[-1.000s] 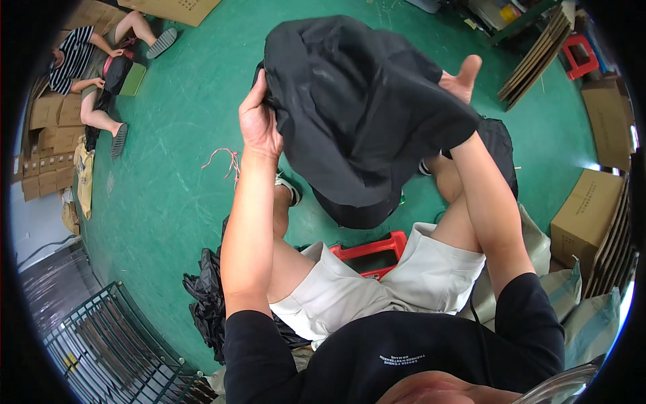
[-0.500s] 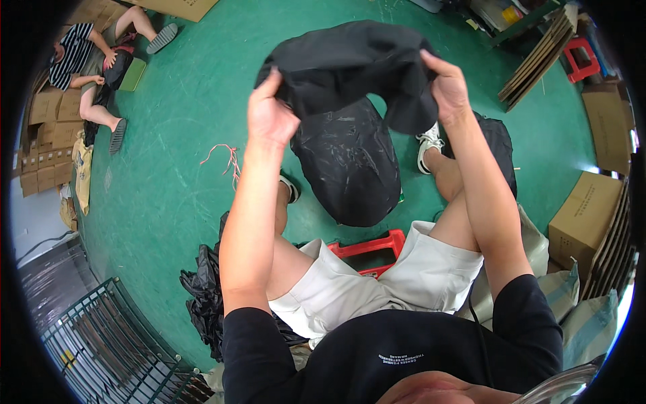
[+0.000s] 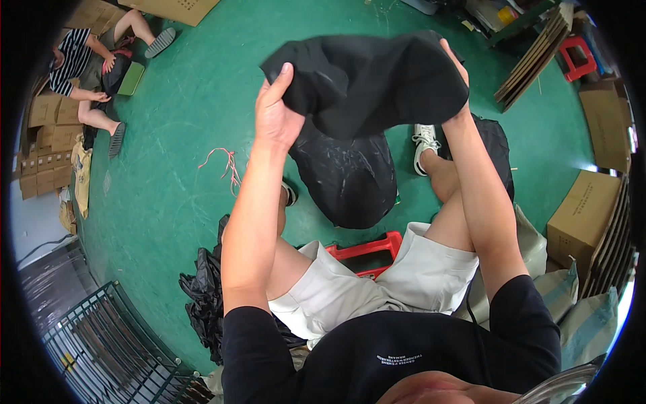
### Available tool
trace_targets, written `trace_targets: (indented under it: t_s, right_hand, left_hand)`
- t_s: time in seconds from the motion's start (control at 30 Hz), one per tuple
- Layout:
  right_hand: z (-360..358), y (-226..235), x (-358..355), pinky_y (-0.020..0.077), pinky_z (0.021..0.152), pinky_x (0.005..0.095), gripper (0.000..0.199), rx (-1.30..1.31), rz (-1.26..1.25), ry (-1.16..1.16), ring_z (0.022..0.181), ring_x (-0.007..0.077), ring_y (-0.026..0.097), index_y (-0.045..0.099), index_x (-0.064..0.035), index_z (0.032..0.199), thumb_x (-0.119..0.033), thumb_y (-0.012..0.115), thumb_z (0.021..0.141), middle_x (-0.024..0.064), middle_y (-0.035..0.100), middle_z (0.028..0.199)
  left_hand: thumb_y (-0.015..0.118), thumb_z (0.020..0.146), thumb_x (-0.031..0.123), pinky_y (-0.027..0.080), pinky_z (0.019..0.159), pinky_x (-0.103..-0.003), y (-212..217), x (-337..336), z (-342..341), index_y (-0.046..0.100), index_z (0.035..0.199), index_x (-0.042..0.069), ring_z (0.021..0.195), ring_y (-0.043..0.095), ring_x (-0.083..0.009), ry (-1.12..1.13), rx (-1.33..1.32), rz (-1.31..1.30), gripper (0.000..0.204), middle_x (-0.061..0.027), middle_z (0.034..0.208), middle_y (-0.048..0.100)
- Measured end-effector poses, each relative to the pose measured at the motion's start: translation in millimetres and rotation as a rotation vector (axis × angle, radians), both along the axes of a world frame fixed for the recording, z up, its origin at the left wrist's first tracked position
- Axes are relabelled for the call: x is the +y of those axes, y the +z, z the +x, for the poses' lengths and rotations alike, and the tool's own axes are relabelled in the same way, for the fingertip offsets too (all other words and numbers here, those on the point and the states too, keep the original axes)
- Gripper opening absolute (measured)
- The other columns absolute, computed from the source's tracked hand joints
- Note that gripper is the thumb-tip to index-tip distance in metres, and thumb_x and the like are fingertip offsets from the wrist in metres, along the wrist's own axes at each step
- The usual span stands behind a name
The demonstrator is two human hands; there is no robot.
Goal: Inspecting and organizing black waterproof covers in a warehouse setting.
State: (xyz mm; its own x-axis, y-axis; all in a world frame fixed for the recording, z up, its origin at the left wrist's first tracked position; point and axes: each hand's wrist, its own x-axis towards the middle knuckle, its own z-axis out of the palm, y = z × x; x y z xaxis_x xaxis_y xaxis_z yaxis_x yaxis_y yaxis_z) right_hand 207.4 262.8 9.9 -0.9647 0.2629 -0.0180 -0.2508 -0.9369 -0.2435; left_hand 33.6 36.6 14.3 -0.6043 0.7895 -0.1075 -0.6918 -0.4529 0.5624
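A limp piece of black cloth (image 3: 370, 84) is stretched between my two raised hands, above the floor in front of me. At its left end my left hand (image 3: 279, 111) grips it, thumb on the near side and the other fingers behind it. My right hand (image 3: 459, 84) has hold of the right end, its fingers partly covered by the fabric. Below the cloth, between my legs, lies a rounded black bundle (image 3: 346, 182) with a shiny, creased top. The upper part of this bundle is hidden behind the cloth.
A red plastic stool (image 3: 363, 250) shows between my thighs. Crumpled black plastic (image 3: 202, 289) lies left of me, pink string (image 3: 229, 167) on the green floor. Another black item (image 3: 491, 151) is beyond my right leg. Cartons (image 3: 582, 212) stand right; a co-worker (image 3: 84, 60) sits far left.
The cloth has turned and spread flatter, closing the gap at its lower right. Both my hands have shifted slightly right. The co-worker's lower hand has moved a little.
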Motion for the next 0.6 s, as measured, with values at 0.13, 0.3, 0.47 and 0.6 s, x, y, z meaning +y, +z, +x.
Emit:
trace_targets:
  t_s: [0.13,0.3,0.47,0.6]
  right_hand:
    - [6.0,5.4,-5.6,0.0521,0.092,0.0385,0.034,-0.116,0.061,-0.088,0.098,0.026,0.066,0.064,0.0006,0.109,-0.027,0.058,0.092,0.0135,0.068,0.108]
    - [-7.4,0.5,-7.7,0.053,0.089,0.0386,0.024,-0.474,0.282,0.007,0.092,0.0268,0.066,0.062,0.0047,0.103,-0.006,0.062,0.082,0.015,0.067,0.102]
    - [-35.9,-20.1,-16.9,0.0489,0.094,0.0366,0.022,-0.609,0.25,-0.07,0.099,0.0255,0.063,0.059,0.006,0.105,-0.003,0.058,0.085,0.0168,0.066,0.104]
    - [-78.2,-31.9,-16.9,0.0475,0.096,0.0386,0.021,-0.568,0.145,-0.156,0.101,0.0249,0.063,0.059,0.0028,0.106,-0.012,0.056,0.091,0.0138,0.066,0.109]
  left_hand:
    - [0.067,0.086,0.007,0.049,0.093,-0.039,-4.4,0.4,6.1,0.06,0.115,0.001,0.1,0.063,-0.0221,-0.041,0.229,-0.272,0.031,-0.0087,0.106,0.066]
    - [0.066,0.086,0.005,0.056,0.076,-0.032,-11.3,9.1,8.0,0.064,0.104,0.0,0.084,0.066,-0.0182,-0.083,0.071,-0.261,0.019,-0.0075,0.098,0.068]
    - [0.063,0.088,0.006,0.057,0.077,-0.037,-22.7,9.8,-15.8,0.063,0.102,-0.001,0.087,0.067,-0.0222,0.032,0.032,-0.24,0.016,-0.0108,0.098,0.068]
    - [0.058,0.091,0.009,0.055,0.082,-0.045,-34.9,21.6,-43.5,0.061,0.104,-0.005,0.093,0.066,-0.0287,0.079,-0.211,-0.388,0.019,-0.017,0.104,0.066]
